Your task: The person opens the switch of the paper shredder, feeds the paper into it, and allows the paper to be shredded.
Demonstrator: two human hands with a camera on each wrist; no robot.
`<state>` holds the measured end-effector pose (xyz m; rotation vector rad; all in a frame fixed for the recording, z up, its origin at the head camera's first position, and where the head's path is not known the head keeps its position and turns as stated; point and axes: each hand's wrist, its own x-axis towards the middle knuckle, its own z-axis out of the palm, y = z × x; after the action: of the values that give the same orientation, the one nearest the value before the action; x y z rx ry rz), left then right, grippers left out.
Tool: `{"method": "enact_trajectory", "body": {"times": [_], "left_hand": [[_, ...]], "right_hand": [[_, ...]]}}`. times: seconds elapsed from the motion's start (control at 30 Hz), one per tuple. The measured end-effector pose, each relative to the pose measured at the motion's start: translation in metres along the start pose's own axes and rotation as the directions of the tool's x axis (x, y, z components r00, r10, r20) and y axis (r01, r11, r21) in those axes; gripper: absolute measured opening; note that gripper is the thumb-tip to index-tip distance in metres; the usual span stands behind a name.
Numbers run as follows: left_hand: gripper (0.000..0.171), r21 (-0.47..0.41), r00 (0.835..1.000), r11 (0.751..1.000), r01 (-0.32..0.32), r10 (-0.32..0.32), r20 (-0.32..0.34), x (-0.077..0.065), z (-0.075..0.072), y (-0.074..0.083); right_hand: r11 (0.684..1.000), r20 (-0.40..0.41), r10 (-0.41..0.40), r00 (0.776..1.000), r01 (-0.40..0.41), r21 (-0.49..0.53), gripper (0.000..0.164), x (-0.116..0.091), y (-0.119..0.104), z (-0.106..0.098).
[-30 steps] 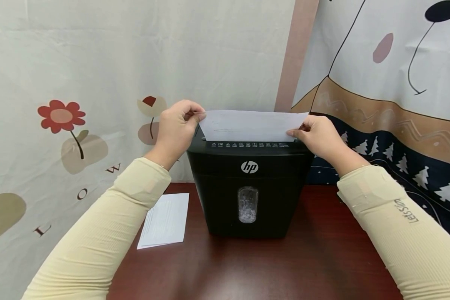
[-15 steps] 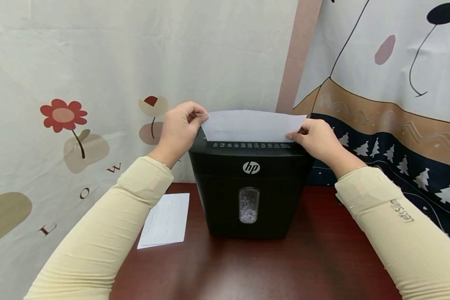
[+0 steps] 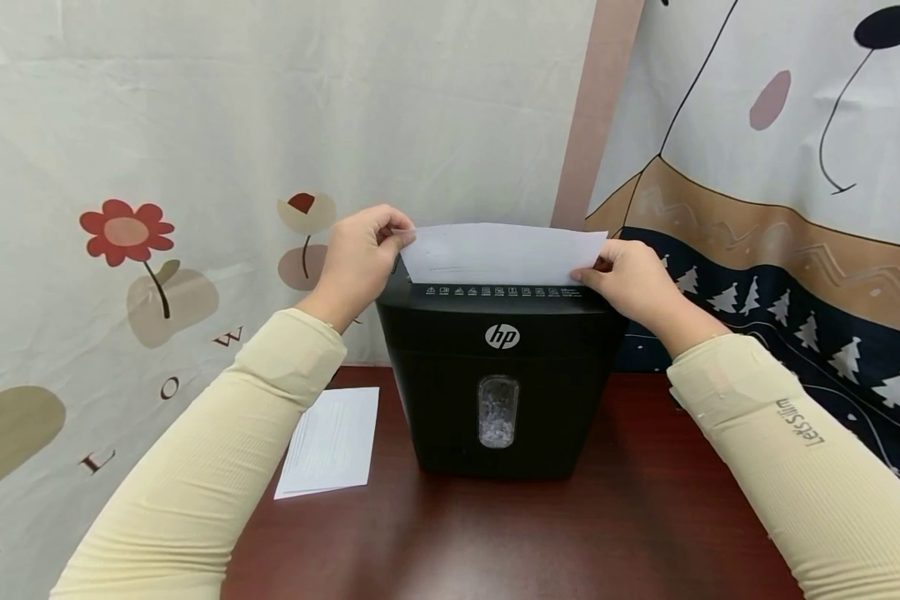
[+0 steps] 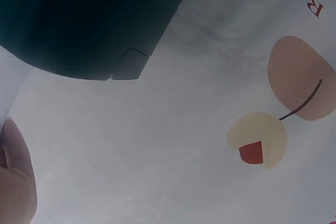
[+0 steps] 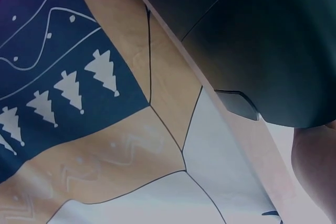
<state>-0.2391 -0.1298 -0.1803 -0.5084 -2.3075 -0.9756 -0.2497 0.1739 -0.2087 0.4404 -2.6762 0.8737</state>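
A white sheet of paper point(image 3: 502, 254) stands upright in the top slot of a black HP paper shredder point(image 3: 450, 383). At the sheet's upper left corner, my left hand point(image 3: 360, 262) pinches it between thumb and fingers. My right hand point(image 3: 633, 275) pinches the right edge, low down near the shredder's top. Shredded bits show through the small front window point(image 3: 498, 412). In the left wrist view, only part of my left hand point(image 4: 17, 182) appears below the shredder's side point(image 4: 94, 24). The right wrist view catches part of my right hand point(image 5: 315, 166) beside the shredder point(image 5: 262, 45).
Folded printed paper point(image 3: 333, 442) lies on the dark red-brown table point(image 3: 495, 533), left of the shredder. Behind hangs a pale curtain point(image 3: 435, 108) with printed flowers. A patterned cloth point(image 3: 765, 275) with trees covers the right side.
The sheet has shifted slightly in the slot, its top right corner now a little lower and further left. Both hands keep their hold and have dropped slightly.
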Motion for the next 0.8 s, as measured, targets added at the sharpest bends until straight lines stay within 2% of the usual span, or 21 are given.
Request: {"method": "enact_trajectory", "body": {"times": [0.3, 0.8], "left_hand": [[0.006, 0.058, 0.994, 0.997, 0.045, -0.051, 0.098, -0.001, 0.005, -0.01], [0.008, 0.101, 0.981, 0.993, 0.067, -0.084, 0.176, -0.005, 0.013, -0.019]], "right_hand": [[0.999, -0.001, -0.027, 1.0, 0.027, -0.023, 0.023, 0.001, -0.001, 0.003], [1.0, 0.004, -0.003, 1.0, 0.003, -0.001, 0.009, -0.002, -0.001, 0.001]]}}
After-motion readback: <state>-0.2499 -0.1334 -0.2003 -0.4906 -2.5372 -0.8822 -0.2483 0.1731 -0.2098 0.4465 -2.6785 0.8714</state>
